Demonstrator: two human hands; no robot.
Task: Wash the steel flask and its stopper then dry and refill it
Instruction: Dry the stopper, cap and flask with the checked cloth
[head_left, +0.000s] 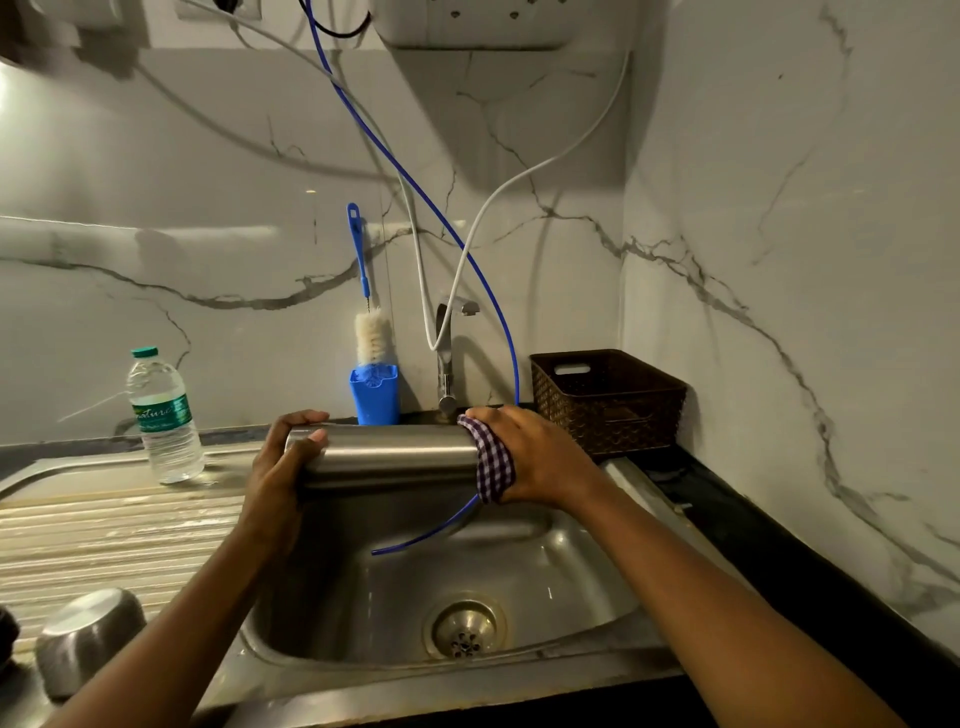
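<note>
Here, over the steel sink (524, 566), both hands clasp the flask (389, 457), right (540, 457) through cloth (493, 460).

Head view — down, close over the sink (571, 597).

The steel flask (389, 457) is held level above the sink (519, 587), gripped by the left hand (285, 462) and wiped with a checked cloth (493, 457) by the right hand (535, 452).
</note>
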